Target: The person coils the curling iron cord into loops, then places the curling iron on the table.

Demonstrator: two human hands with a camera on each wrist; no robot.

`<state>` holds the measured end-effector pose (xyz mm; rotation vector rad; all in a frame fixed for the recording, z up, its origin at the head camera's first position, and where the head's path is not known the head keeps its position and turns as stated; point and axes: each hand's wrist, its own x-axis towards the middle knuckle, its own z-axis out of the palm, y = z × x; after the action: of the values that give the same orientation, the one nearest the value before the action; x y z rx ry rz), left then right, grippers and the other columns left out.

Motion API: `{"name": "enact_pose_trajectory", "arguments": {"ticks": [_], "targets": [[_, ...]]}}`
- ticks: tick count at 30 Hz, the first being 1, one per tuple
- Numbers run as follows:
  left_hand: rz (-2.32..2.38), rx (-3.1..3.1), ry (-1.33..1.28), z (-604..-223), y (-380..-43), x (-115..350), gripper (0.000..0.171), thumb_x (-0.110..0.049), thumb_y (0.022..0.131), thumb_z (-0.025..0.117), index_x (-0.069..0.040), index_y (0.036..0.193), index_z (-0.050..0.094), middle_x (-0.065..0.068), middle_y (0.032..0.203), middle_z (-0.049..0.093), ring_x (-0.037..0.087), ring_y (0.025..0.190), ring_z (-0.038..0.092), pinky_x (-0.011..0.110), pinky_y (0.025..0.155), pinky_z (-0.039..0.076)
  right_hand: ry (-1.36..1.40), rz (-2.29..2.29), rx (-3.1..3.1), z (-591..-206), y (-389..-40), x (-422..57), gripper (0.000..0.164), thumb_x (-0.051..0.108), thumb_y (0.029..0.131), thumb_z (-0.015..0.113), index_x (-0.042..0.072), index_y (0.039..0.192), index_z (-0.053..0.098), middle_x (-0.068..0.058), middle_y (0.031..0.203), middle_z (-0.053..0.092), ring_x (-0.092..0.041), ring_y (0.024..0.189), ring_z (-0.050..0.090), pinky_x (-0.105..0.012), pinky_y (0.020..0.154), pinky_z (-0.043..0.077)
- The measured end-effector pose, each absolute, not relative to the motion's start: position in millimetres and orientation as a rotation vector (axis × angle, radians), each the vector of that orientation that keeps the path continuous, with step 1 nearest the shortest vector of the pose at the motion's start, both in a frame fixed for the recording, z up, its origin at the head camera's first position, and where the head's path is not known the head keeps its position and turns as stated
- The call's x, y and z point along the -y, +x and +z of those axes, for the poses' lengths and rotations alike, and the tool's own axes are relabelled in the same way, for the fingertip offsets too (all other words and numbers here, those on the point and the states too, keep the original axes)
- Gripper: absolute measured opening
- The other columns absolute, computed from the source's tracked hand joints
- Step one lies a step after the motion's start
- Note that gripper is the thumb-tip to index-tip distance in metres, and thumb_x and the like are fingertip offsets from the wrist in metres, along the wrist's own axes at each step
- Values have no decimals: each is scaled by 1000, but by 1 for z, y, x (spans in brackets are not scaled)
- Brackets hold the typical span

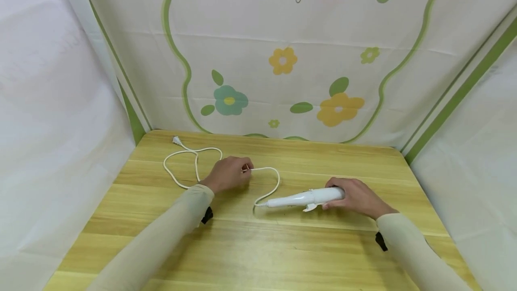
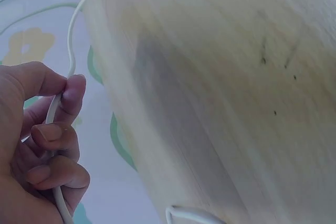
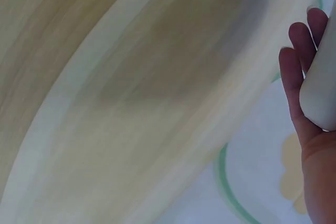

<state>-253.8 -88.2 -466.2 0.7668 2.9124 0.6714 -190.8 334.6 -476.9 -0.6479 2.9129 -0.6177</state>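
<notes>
A white corded appliance, shaped like a curling iron [image 1: 296,200], lies sideways in front of me at the right of the table's middle. Its thick rounded end sits in my right hand [image 1: 356,196], thumb on the near side and fingers on the far side. A small lever juts from its middle. In the right wrist view only that blunt end [image 3: 320,93] shows, against the palm. From the thin end a white power cord [image 1: 278,178] loops to my left hand [image 1: 231,173]. There, thumb and forefinger pinch the cord [image 2: 71,40], and it runs on through the curled fingers.
Beyond my left hand the cord lies in loose loops, ending in a two-pin plug [image 1: 176,140] near the table's far left corner. The wood-grain table [image 1: 258,246] meets a flower-printed cloth [image 1: 250,57] at the back, with white cloth on both sides.
</notes>
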Motion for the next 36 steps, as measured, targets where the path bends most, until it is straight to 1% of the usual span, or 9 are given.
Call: {"name": "enact_pose_trajectory", "arguments": {"ticks": [8, 12, 15, 20, 22, 24, 28, 33, 36], "targets": [[701, -2900, 716, -463, -254, 101, 21, -23, 106, 67, -17, 122, 79, -1, 113, 80, 19, 101, 74, 46, 92, 60, -679, -657, -2967, -465, -179, -321, 44, 69, 78, 89, 37, 105, 75, 18, 96, 75, -2, 76, 59, -27, 72, 48], [698, -2913, 704, -461, -254, 105, 22, -24, 106, 65, -18, 122, 79, -1, 114, 81, 19, 102, 74, 46, 91, 60, -696, -744, -2942, -462, -176, -319, 40, 62, 80, 92, 33, 104, 77, 16, 96, 77, -1, 77, 61, -27, 71, 50], [719, -2919, 698, -458, -253, 107, 23, -24, 106, 65, -18, 122, 80, 0, 113, 81, 20, 102, 75, 46, 92, 60, -663, -835, -2892, -460, -174, -318, 37, 55, 83, 93, 32, 106, 77, 15, 96, 76, -3, 78, 63, -27, 71, 51], [754, -2940, 701, -457, -253, 112, 24, -24, 105, 64, -18, 120, 81, -1, 107, 81, 16, 95, 74, 43, 88, 60, -548, -1026, -2743, -452, -167, -314, 38, 47, 86, 93, 32, 116, 75, 8, 94, 74, -11, 70, 64, -30, 57, 55], [768, -2948, 702, -457, -254, 114, 23, -24, 106, 64, -18, 119, 82, -3, 105, 81, 13, 90, 72, 41, 85, 60, -513, -1091, -2687, -448, -165, -313, 37, 45, 88, 93, 31, 118, 76, 3, 96, 75, -14, 69, 64, -34, 53, 56], [783, -2951, 698, -457, -255, 116, 22, -25, 106, 65, -18, 118, 82, -4, 103, 81, 11, 87, 70, 40, 83, 59, -489, -1144, -2647, -444, -163, -311, 37, 43, 88, 92, 30, 120, 76, 0, 101, 76, -17, 73, 65, -37, 53, 58], [807, -2943, 693, -456, -255, 119, 22, -28, 107, 66, -17, 118, 82, -4, 102, 81, 10, 87, 70, 40, 83, 59, -453, -1222, -2588, -437, -160, -310, 40, 39, 90, 91, 29, 126, 77, -5, 111, 76, -21, 81, 66, -42, 58, 60], [818, -2950, 693, -455, -252, 122, 20, -25, 107, 67, -16, 116, 82, -2, 102, 81, 13, 87, 71, 41, 83, 60, -429, -1305, -2506, -433, -158, -311, 47, 31, 95, 88, 25, 139, 73, -13, 127, 73, -25, 88, 66, -43, 64, 62], [810, -2963, 697, -457, -252, 124, 19, -24, 107, 67, -15, 115, 82, -2, 100, 81, 12, 85, 70, 40, 82, 59, -437, -1364, -2455, -430, -156, -311, 49, 26, 98, 85, 22, 145, 70, -17, 132, 70, -26, 88, 67, -44, 66, 63]]}}
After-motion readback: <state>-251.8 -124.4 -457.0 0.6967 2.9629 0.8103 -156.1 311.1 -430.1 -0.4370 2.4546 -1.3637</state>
